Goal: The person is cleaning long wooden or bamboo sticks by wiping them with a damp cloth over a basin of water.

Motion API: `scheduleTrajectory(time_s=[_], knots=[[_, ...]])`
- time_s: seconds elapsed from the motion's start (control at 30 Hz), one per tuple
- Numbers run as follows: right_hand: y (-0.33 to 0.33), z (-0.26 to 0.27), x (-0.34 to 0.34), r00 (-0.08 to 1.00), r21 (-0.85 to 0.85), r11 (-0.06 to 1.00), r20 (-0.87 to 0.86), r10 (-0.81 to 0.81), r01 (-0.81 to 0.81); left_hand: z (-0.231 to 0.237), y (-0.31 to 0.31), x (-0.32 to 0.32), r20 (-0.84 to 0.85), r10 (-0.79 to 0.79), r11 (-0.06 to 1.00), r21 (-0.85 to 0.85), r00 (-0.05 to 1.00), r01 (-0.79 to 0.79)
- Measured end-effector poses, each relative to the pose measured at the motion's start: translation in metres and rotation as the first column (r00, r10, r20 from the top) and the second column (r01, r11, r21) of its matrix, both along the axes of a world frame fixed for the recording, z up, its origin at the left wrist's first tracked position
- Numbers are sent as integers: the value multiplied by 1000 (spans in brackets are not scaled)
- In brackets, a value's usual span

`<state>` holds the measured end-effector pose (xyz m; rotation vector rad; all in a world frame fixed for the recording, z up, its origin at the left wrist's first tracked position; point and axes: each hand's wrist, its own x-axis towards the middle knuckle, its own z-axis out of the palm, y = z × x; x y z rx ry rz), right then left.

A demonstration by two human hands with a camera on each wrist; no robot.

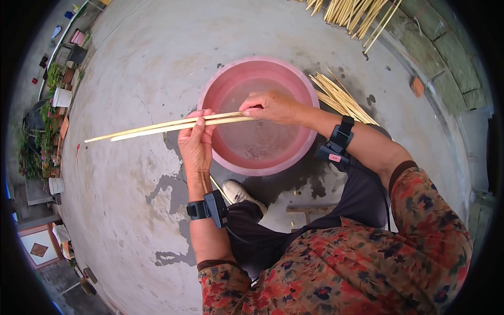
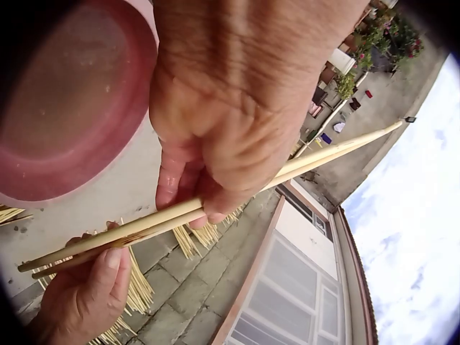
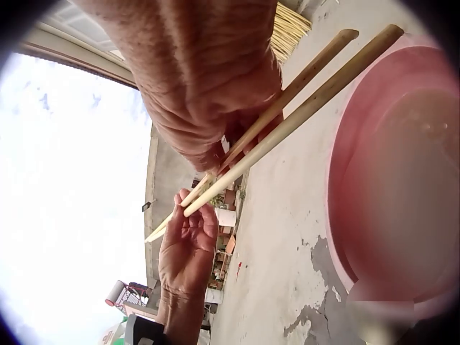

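Note:
Two long, slender, pale yellow sticks (image 1: 152, 127) lie side by side over the left part of a pink basin (image 1: 210, 84), reaching out past its left rim. My left hand (image 1: 195, 144) holds them near their middle, thumb on top. Toward their right ends, over the basin, my right hand (image 1: 275, 107) pinches the sticks between thumb and fingers. In the left wrist view, one stick (image 2: 136, 236) shows a brown streak close to the right hand (image 2: 86, 295). The two ends stand slightly apart in the right wrist view, beyond the right hand (image 3: 208, 93). Cloudy water (image 1: 257, 131) fills the basin's bottom.
A bundle of similar sticks (image 1: 344, 100) lies right of the basin, with a larger pile (image 1: 357, 18) farther back. A brick piece (image 1: 417, 86) lies near the paved edge. Below the basin are a shoe (image 1: 239, 193) and a low wooden piece (image 1: 310, 209). Potted plants (image 1: 47, 126) line the far left.

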<state>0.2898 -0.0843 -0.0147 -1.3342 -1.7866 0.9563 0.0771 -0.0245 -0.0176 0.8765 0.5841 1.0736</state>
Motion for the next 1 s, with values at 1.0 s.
scheduleTrajectory(time_s=[1.0], knots=[[0,-2,5,992,-86,996,-122,29,-39,4,0,-2,-23,54,997,49,998,-53]])
